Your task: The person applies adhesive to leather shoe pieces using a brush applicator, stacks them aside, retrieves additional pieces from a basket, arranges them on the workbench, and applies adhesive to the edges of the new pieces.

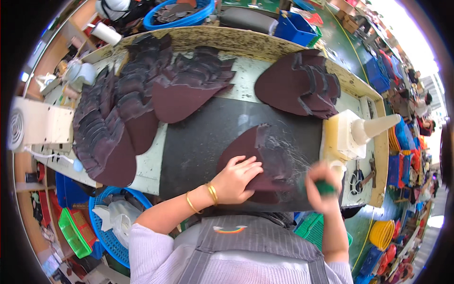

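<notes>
On the black mat (198,146) in front of me lies a curved maroon piece of sheet material (236,146) with a darker, glossy strip along its right side. My left hand (238,179) rests flat on this piece, fingers stretched out and holding nothing. Part of another maroon piece (265,196) shows beneath it at the near edge. To the right of the piece, my right hand (324,187) is smeared by motion, its fingers closed round a green tool (326,188); the tool's working end is blurred. Thin pale strands or scratches mark the mat between the hand and the piece.
Overlapping maroon pieces lie at left (113,151), far middle (184,102) and far right (283,85). A squeeze bottle (347,135) with a cone nozzle and yellowish contents stands right, near scissors (358,177). A raised wooden rim (227,40) borders the table; a blue basket (111,236) sits below left.
</notes>
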Demonstrator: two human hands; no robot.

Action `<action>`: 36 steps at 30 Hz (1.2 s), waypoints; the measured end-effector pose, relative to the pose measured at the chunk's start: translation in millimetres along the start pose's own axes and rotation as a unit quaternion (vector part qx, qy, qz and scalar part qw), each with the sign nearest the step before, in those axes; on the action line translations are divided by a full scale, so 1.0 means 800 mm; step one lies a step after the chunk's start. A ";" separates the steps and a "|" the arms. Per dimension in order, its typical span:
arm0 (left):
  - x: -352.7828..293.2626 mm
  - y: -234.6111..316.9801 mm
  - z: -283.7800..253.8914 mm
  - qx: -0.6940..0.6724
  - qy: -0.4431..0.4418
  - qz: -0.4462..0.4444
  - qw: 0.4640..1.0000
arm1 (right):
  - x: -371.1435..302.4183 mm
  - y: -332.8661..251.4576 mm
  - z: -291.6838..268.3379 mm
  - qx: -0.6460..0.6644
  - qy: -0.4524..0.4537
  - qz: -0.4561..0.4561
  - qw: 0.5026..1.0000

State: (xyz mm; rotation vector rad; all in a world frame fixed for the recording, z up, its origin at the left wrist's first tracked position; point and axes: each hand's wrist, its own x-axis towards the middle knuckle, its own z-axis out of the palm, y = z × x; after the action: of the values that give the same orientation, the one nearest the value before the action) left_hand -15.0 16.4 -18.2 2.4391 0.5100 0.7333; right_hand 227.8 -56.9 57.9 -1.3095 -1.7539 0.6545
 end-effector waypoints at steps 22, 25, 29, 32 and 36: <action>0.024 0.000 -0.063 0.185 -0.173 -0.016 0.967 | -0.092 0.010 -0.085 0.054 0.380 0.247 0.890; 0.029 0.023 -0.029 0.087 -0.279 0.033 0.956 | -0.084 0.042 -0.081 -0.037 0.336 0.304 0.891; 0.033 0.025 -0.023 0.149 -0.285 0.052 0.946 | -0.067 0.055 -0.095 0.017 0.325 0.355 0.876; 0.034 0.025 -0.018 0.112 -0.280 0.054 0.952 | -0.062 0.053 -0.086 0.169 0.316 0.314 0.880; 0.042 0.020 -0.016 0.107 -0.287 0.052 0.950 | 0.008 0.051 0.011 0.184 0.248 0.279 0.909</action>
State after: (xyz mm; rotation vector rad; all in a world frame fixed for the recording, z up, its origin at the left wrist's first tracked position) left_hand 6.8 24.9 13.4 2.7315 0.2362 -0.0207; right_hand 240.3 -37.2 22.4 -1.5396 -0.7933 0.8252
